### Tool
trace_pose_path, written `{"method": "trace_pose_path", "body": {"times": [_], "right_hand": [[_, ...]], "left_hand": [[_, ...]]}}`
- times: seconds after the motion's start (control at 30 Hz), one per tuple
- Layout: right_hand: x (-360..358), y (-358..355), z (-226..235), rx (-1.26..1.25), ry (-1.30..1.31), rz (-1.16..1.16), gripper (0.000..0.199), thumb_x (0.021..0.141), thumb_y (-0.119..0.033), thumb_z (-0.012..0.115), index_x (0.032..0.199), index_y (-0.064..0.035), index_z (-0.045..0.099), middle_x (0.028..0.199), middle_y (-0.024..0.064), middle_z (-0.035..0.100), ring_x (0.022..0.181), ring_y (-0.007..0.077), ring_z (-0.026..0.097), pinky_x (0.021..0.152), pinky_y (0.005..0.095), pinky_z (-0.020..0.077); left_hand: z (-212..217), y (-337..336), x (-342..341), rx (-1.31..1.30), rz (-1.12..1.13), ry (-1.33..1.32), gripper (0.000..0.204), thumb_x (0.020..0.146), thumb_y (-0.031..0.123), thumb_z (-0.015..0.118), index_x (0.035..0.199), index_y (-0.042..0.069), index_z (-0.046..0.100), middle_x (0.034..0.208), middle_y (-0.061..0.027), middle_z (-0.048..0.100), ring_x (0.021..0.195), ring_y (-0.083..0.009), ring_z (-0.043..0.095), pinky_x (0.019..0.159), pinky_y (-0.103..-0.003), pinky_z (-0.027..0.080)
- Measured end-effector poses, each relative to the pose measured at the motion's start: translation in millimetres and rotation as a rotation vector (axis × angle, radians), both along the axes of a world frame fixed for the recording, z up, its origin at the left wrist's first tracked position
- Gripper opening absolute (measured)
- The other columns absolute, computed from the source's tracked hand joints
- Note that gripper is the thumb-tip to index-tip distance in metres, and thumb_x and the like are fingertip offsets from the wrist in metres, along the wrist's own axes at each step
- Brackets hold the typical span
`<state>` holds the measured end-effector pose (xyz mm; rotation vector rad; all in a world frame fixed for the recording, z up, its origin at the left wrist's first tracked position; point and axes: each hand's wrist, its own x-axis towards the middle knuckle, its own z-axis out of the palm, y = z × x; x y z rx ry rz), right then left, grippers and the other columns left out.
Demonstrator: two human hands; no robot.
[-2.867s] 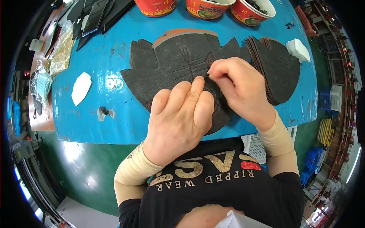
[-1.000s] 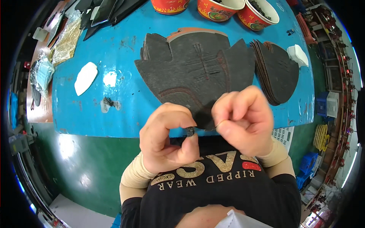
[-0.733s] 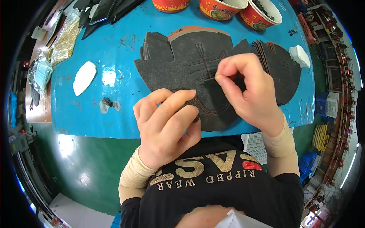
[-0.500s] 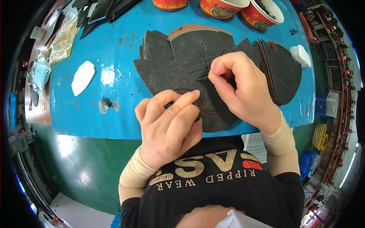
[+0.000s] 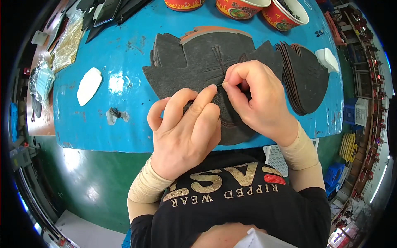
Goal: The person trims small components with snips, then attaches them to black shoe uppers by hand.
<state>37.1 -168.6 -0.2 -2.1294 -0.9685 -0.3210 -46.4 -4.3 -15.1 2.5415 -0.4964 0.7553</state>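
Observation:
A dark grey leather-like piece (image 5: 169, 76) with stitched lines and slits lies on top of a stack in front of me. My right hand (image 5: 260, 99) is closed in a pinch over its middle, with a thin dark strip (image 5: 219, 86) at the fingertips. My left hand (image 5: 186, 128) bends round the near left part of the piece, its index fingertip almost touching the right fingers; its thumb is hidden. To the right stands a fanned stack of similar dark pieces (image 5: 308, 78) with brown edges.
Red-patterned paper bowls (image 5: 240, 11) line the far edge; the right bowl (image 5: 285, 16) holds dark scraps. On the blue table (image 5: 103, 136) lie a white flat piece (image 5: 89, 86), a small dark bundle (image 5: 117, 114) and a white block (image 5: 327, 60). A phone (image 5: 108, 11) rests at far left.
My left hand has moved up, its index fingertip now beside the right fingertips. My right hand has shifted slightly left and down, and less of the strip shows.

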Motion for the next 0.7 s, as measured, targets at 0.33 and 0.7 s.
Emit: {"method": "trace_pose_path", "body": {"times": [0.33, 0.7], "right_hand": [[4, 2, -3, 0.000, -0.141, 0.050, 0.023, 0.071, 0.005, 0.068, 0.084, -0.0076, 0.054, 0.073, 0.0036, 0.055, 0.065, 0.0233, 0.055, 0.059, 0.0349, 0.0438], [4, 2, -11, 0.028, -0.217, 0.084, 0.025, 0.068, 0.006, 0.065, 0.084, -0.0074, 0.052, 0.073, 0.0032, 0.054, 0.064, 0.0233, 0.053, 0.058, 0.0343, 0.0428]], "left_hand": [[-2, -6, -1, 0.110, 0.085, -0.012, 0.028, 0.074, 0.007, 0.066, 0.099, 0.010, 0.054, 0.117, -0.0049, 0.066, 0.103, -0.0228, 0.058, 0.094, -0.039, 0.032], [-4, -4, 2, 0.026, -0.020, -0.022, 0.027, 0.077, 0.004, 0.063, 0.102, 0.003, 0.053, 0.115, -0.0143, 0.063, 0.101, -0.0327, 0.058, 0.089, -0.044, 0.043]]}}
